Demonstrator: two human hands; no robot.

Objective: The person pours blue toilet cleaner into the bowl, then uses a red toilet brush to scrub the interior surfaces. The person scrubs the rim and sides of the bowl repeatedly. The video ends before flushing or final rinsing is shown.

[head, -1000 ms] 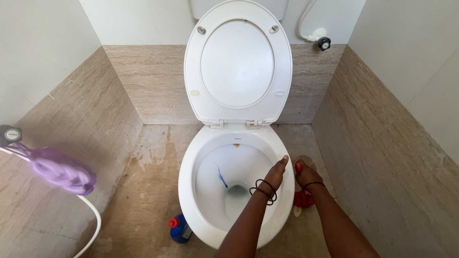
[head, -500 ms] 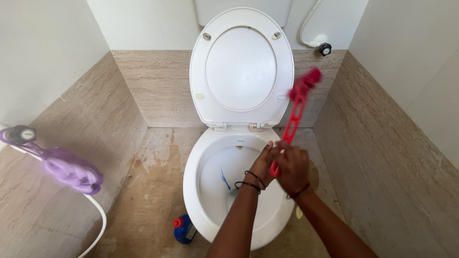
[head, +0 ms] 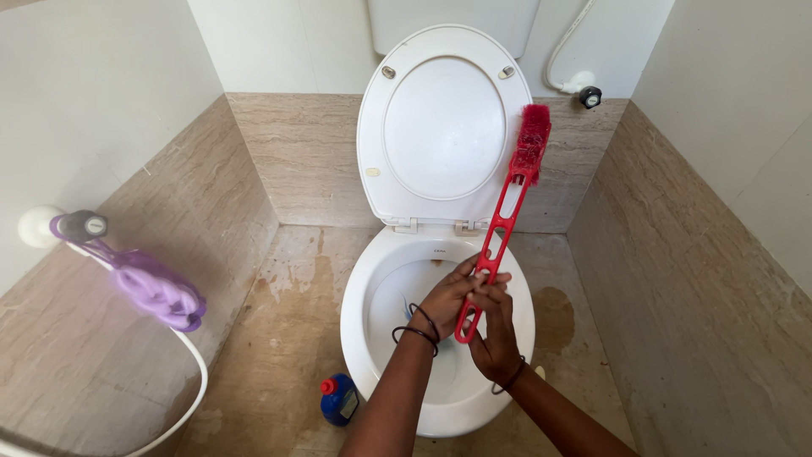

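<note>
A red toilet brush [head: 505, 213] with a slotted plastic handle is held over the white toilet bowl [head: 362, 330], bristle head up and tilted toward the raised lid [head: 444, 127]. My left hand [head: 446, 294] and my right hand [head: 493, 330] both grip the lower part of its handle, the left just above the right. Black bands circle both wrists. A streak of blue liquid shows inside the bowl, partly hidden by my left arm.
A blue bottle with a red cap [head: 339, 399] stands on the stained tile floor left of the bowl. A purple scrubber [head: 156, 288] hangs from a wall tap [head: 80, 226] with a white hose. A valve [head: 589, 96] sits at the back right wall.
My right hand lifted the red brush off the floor at the right of the bowl and swung it up over the bowl. My left hand joined it on the handle.
</note>
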